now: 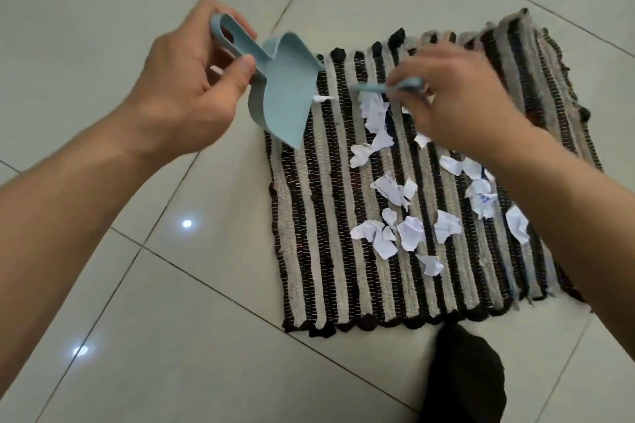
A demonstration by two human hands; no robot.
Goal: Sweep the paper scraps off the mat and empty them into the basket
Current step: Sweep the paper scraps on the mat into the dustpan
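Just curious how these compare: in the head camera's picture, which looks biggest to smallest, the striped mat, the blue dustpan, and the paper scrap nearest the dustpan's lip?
1. Striped mat, by far the largest.
2. Blue dustpan, though it is raised nearer the camera, which enlarges it.
3. Paper scrap, smallest.

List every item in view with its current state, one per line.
dustpan: held tilted at the mat's edge, empty
brush: gripped, mostly hidden
paper scraps: scattered on mat
mat: flat on floor
left hand: gripping dustpan handle
right hand: gripping brush
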